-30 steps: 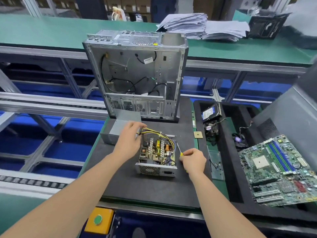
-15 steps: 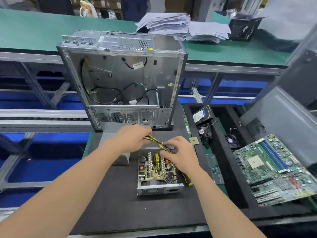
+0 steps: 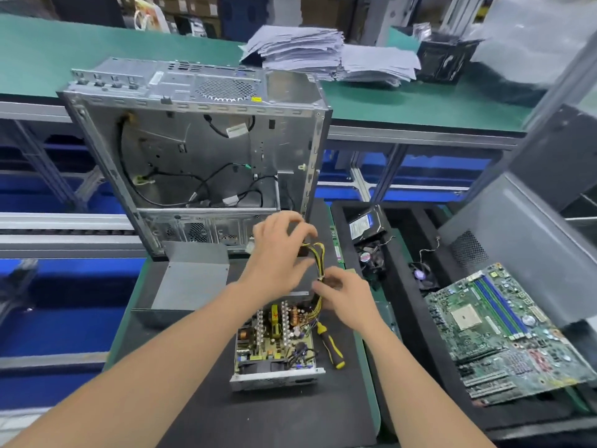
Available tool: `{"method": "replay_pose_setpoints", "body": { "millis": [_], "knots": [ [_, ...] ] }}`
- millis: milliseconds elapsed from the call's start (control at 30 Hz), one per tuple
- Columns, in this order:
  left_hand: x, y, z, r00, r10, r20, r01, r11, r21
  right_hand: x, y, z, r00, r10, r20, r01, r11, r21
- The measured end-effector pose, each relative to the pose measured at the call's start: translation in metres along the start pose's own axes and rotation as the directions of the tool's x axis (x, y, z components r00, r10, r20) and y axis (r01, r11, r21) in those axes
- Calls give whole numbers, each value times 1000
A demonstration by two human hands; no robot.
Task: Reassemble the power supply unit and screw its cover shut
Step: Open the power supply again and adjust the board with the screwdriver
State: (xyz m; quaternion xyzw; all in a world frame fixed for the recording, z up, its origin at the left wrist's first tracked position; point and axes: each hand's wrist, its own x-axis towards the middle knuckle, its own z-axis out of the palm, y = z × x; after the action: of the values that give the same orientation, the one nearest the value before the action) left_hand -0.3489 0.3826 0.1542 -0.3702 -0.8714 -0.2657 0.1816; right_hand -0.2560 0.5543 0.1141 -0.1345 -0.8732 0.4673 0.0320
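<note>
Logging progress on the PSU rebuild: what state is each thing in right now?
power supply unit: open, board exposed
cover: off, lying left of the unit
cable bundle: held up by left hand and right hand
screwdriver: lying unheld, right of the unit
computer case: upright, side open
motherboard: outside the case

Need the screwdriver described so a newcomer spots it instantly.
Start at the open computer case standing at the back of the black mat. In front of it lies the power supply unit, its circuit board exposed. The screwdriver lies on the mat right beside the unit's right edge, the only black-and-yellow handled tool there.
</note>
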Motion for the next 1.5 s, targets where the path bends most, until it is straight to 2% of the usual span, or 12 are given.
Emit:
{"method": "replay_pose_setpoints", "body": {
  "millis": [100, 167, 267, 333, 433, 533, 733, 867, 1067, 1167, 1300, 1500],
  "knots": [
    [-19, -7, 12, 992, -44, -116, 47, 999, 21, 12, -1, -2, 991, 81, 110, -97, 983, 154],
    [-32, -14, 17, 996, -12, -93, 13, 1000, 13, 19, 0, -4, 982, 115, 149, -137, 980, 145],
    [-46, -20, 21, 993, 42, 112, -46, 999, 29, 28, 2, -7, 980, 113, 165, -110, 994, -30],
    [-51, -19, 24, 957, -37, 289, 47, 998, -30, 32, 4, -9, 977, 110, 182, -82, 984, -155],
    [-49, -12, 27, 851, -149, 503, 244, 961, -127, 35, 5, -11, 956, 130, 264, -87, 982, -169],
    [-47, -6, 30, 796, -152, 585, 227, 972, -58, 39, 3, -8, 954, 60, 292, -6, 983, -181],
    [-49, 2, 42, 851, -126, 510, 14, 976, 218, 48, 6, 6, 938, 57, 341, -107, 986, 131],
    [-50, 7, 50, 850, -188, 493, 0, 935, 356, 58, 8, 9, 917, 69, 393, -149, 973, 175],
    [-50, 11, 55, 862, -219, 457, 15, 912, 409, 63, 12, 20, 915, 92, 394, -186, 960, 207],
    [-51, 11, 56, 856, -229, 464, 39, 923, 383, 62, 19, 13, 852, 71, 519, -263, 915, 307],
    [-49, 9, 56, 853, -215, 475, 29, 929, 369, 63, 28, -1, 781, 60, 622, -246, 944, 218],
    [-49, 8, 57, 852, -204, 483, -7, 917, 399, 68, 16, -5, 822, 130, 555, -207, 975, 78]
  ]
}}
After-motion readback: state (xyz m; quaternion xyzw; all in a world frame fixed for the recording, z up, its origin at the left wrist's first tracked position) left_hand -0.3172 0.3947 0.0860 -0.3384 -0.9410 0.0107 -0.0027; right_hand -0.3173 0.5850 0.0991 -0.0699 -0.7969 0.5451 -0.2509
